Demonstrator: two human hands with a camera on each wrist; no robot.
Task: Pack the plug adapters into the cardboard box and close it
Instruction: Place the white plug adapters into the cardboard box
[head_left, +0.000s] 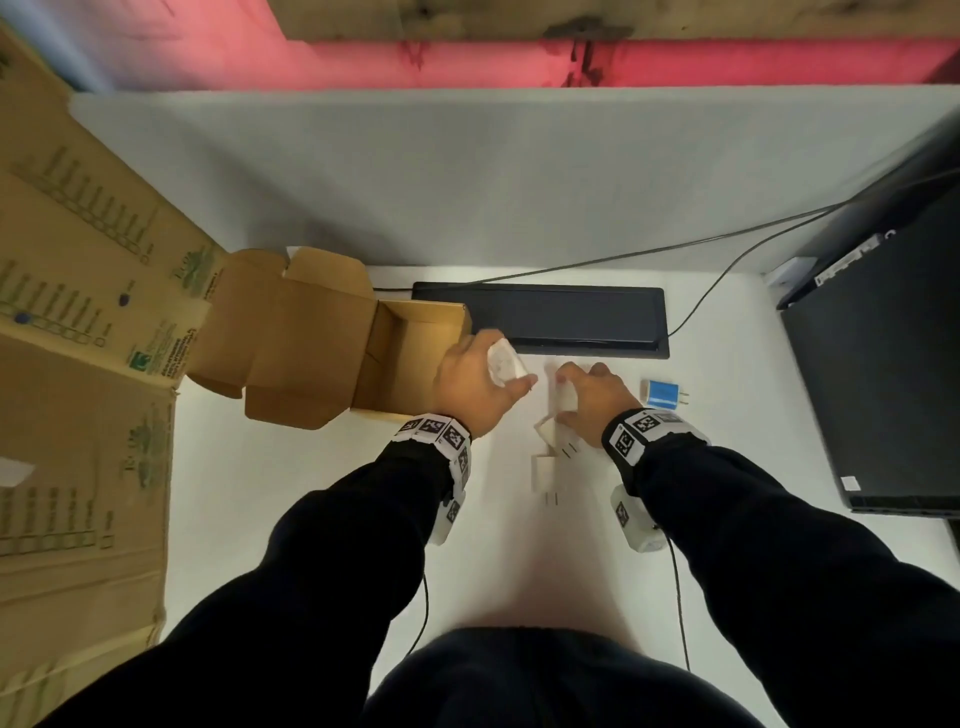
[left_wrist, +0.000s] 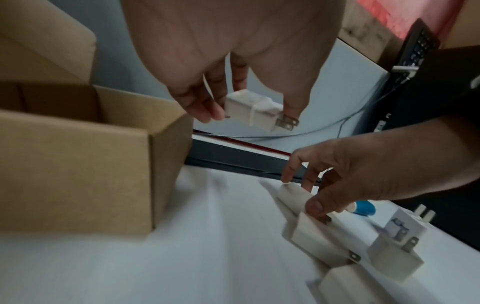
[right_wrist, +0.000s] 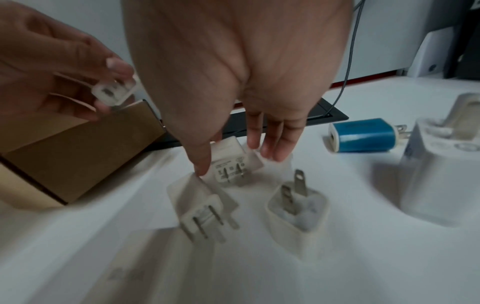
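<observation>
On the worktop (head_left: 311, 493), the cardboard box (head_left: 422, 309), flaps up, stands just left of the left hand (head_left: 470, 382), which pinches a white adapter (head_left: 505, 364) by the rim; carry it over the cavity before releasing. The right hand (head_left: 597, 402), loosely spread, brackets a second adapter (head_left: 566, 397): pinch its body, not prongs.

The left hand (head_left: 478, 387) is holding a white plug adapter (head_left: 506, 364) beside the open cardboard box (head_left: 415, 312), while the right hand (head_left: 597, 400) is touching another white adapter (head_left: 567, 398) lying on the counter (head_left: 311, 519).
</observation>
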